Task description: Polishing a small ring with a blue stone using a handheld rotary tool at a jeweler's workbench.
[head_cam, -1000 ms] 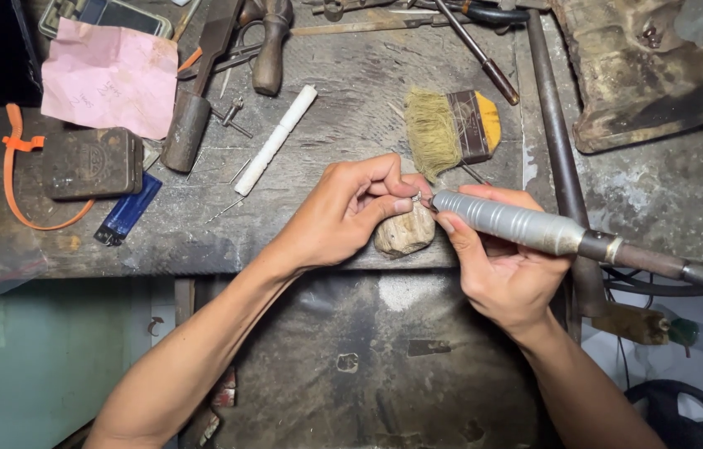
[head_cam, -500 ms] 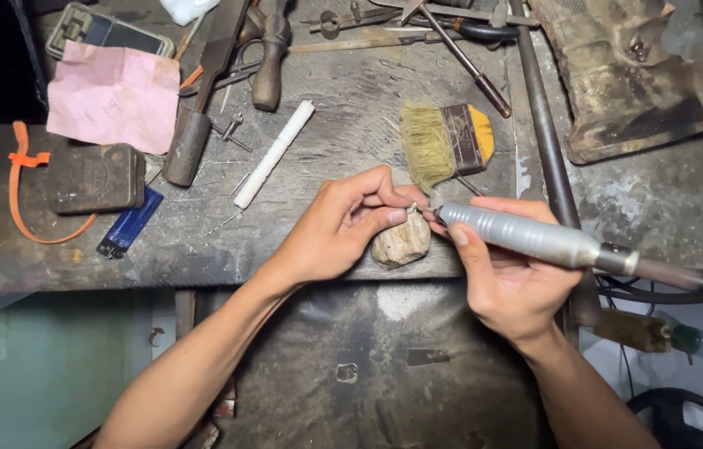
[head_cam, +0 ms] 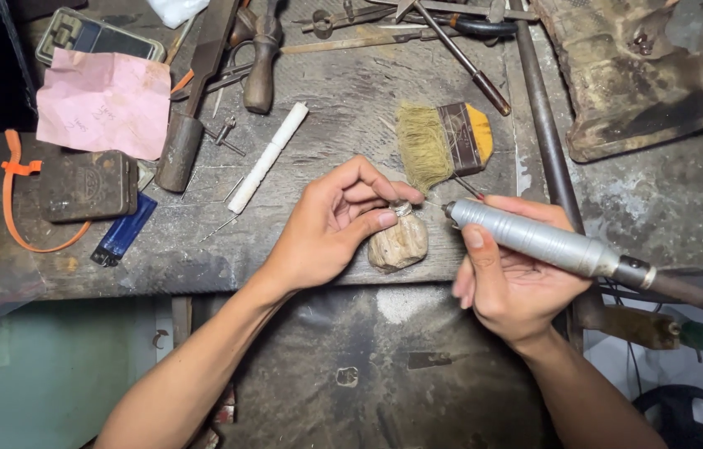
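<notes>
Center frame: left hand (head_cam: 330, 224) is pinching a small metal ring (head_cam: 401, 209) on a lumpy tan peg (head_cam: 399, 243) at the scratched bench (head_cam: 343, 125) edge. Right hand (head_cam: 509, 287) is gripping a ribbed silver cylindrical handpiece (head_cam: 534, 239), long axis slanting lower right to upper left, tip pointing at the ring.

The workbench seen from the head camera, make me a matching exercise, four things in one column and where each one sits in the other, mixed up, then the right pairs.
Things
1. Silver rotary handpiece
2. Pink sheet of paper
3. Flat bristle brush with a yellow-tipped handle
4. Small metal ring

Places
A. Pinched in the left hand on top of a pale wooden peg
B. Lying on the bench just beyond both hands
C. Gripped in the right hand
D. Far left of the bench, beside a dark tin

Pairs: 1-C, 2-D, 3-B, 4-A
</notes>
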